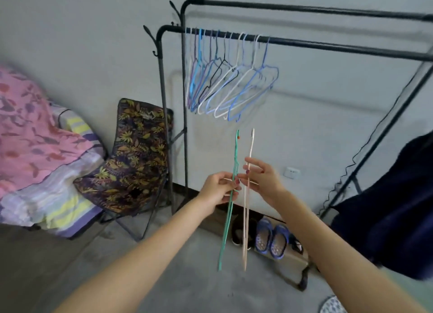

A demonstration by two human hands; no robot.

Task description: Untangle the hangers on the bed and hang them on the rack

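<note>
1. You see both hangers edge-on, so their triangular outlines collapse into thin lines; the hook ends are hard to make out. The bed (35, 153) is cut off at the left edge, and the rack (304, 44) runs out of view on the right, where a dark garment (386, 207) covers part of its frame.
2. Your left hand (219, 187) pinches the green hanger (230, 207) partway down its length, fingers curled round it. Your right hand (262, 178) pinches the pale pink hanger (246, 219), some fingers spread.
3. Both hangers are thin, smooth, coated wire. They sit just beside each other, held in the air in front of the rack and below its lower rail.
4. Each hanger's long axis runs nearly vertical, tops toward the rail and lower ends toward the floor (175, 277).
5. A bunch of blue, white and black hangers (229, 83) already hangs from the lower rail, near its left end.
6. A leaf-patterned folding chair (131, 158) stands between bed and rack; blue slippers (271, 240) rest on the rack's base.
</note>
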